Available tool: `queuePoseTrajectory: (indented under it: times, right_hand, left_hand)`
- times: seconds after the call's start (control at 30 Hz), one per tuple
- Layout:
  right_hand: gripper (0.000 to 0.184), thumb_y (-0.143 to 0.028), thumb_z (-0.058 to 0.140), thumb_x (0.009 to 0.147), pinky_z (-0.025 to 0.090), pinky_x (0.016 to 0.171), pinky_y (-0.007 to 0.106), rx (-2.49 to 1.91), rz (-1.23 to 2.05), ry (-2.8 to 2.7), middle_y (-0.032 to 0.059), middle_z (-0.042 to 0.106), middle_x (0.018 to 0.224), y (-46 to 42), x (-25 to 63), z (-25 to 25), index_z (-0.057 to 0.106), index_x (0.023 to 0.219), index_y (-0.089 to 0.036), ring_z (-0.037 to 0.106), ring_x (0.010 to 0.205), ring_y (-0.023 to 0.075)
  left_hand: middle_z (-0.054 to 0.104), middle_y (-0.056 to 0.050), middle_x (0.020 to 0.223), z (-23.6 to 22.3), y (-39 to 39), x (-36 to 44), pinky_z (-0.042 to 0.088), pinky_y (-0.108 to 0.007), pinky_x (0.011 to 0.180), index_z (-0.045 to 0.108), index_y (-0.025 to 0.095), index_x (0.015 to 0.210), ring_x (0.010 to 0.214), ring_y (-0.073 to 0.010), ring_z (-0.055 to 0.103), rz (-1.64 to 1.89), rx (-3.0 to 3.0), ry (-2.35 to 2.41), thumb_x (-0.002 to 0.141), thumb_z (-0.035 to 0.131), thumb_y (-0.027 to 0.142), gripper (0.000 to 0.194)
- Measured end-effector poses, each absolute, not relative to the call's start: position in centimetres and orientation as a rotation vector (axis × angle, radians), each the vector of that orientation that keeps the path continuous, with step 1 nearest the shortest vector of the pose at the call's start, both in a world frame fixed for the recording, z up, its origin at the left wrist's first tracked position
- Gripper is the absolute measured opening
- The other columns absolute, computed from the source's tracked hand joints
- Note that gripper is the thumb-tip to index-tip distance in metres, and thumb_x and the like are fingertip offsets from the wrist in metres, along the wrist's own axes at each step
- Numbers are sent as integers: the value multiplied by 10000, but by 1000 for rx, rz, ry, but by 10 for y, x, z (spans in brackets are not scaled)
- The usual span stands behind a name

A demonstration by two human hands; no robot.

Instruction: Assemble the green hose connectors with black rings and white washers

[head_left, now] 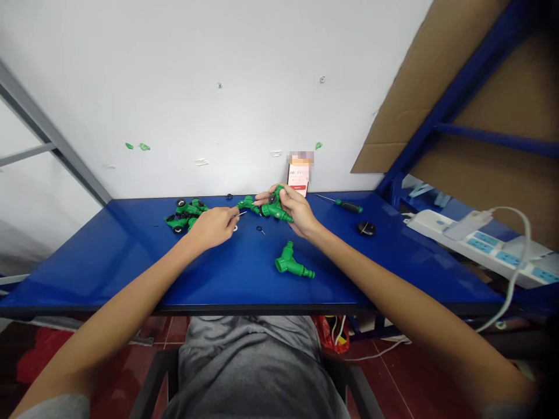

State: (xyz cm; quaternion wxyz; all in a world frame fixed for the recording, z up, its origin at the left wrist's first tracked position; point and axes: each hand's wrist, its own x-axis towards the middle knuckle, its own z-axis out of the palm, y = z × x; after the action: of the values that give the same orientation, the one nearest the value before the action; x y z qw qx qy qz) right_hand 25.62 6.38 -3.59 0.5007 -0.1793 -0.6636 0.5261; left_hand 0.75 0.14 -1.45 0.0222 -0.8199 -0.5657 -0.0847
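Note:
My right hand (301,212) is closed around a green plastic hose splitter (274,208) with black parts, held just above the blue table. To its left, my left hand (215,226) pinches a thin metal piece (241,215) that points towards the splitter; its exact kind is too small to tell. Another green fitting (247,202) shows between the two hands. Nearer to me lies a green Y-shaped hose connector (290,262). Beyond my left hand is a pile of green and black fittings (186,212), partly hidden by that hand.
On the blue table (227,279) are a black ring (259,228), a small screw (263,233), a screwdriver (348,206) and a round black object (365,228). A phone (298,177) leans on the white wall. At right sits a power strip (471,241) with a cable.

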Motion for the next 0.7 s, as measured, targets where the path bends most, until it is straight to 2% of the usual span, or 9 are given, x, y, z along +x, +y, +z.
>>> queuePoseTrajectory:
  times: [0.1, 0.23, 0.33, 0.5, 0.6, 0.7]
  right_hand:
    - [402, -640, 651, 1032, 660, 988, 520, -398, 1372, -1595, 117, 832, 1125, 61, 258, -34, 586, 1104, -250, 827, 1014, 280]
    - [357, -596, 686, 1031, 666, 992, 506, -346, 1453, -1573, 92, 828, 1087, 57, 254, -35, 603, 1096, -255, 817, 1010, 262]
    - [342, -604, 699, 1030, 678, 977, 488, -384, 1454, -1466, 68, 823, 1142, 55, 252, -36, 590, 1104, -288, 806, 1074, 250]
    - [361, -640, 734, 1001, 686, 949, 438, -444, 1383, -1283, 27, 809, 1144, 62, 260, -30, 585, 1096, -325, 796, 1075, 229]
    - [399, -668, 750, 978, 687, 916, 434, -450, 1387, -1289, 30, 810, 1127, 69, 265, -29, 579, 1078, -322, 797, 1023, 227]
    - [445, -709, 741, 964, 687, 835, 419, -468, 1401, -1350, 43, 816, 1083, 75, 264, -36, 571, 1071, -312, 790, 957, 227]
  left_hand:
    - [784, -161, 1109, -19, 6, 2, 520, -337, 775, 738, 182, 1116, 970, -307, 760, -122, -2477, -1816, 1095, 421, 283, 334]
    - [765, -160, 1186, -22, 10, -3, 530, -349, 795, 710, 173, 1263, 1034, -315, 746, -54, -2462, -1866, 1079, 457, 257, 324]
    - [745, -163, 1222, -23, 10, -5, 544, -364, 836, 696, 157, 1280, 1112, -323, 718, -32, -2463, -1844, 1074, 508, 274, 302]
    - [731, -139, 1168, -23, 11, -6, 547, -412, 905, 702, 176, 1187, 1120, -315, 672, -269, -2494, -1703, 1077, 480, 225, 253]
    - [722, -114, 1072, -28, 13, -5, 540, -434, 935, 702, 184, 1133, 1045, -297, 656, -444, -2622, -1576, 1070, 484, 208, 229]
    - [710, -105, 1073, -37, 12, 2, 534, -449, 969, 701, 185, 1136, 1031, -288, 640, -544, -2775, -1421, 1071, 511, 228, 205]
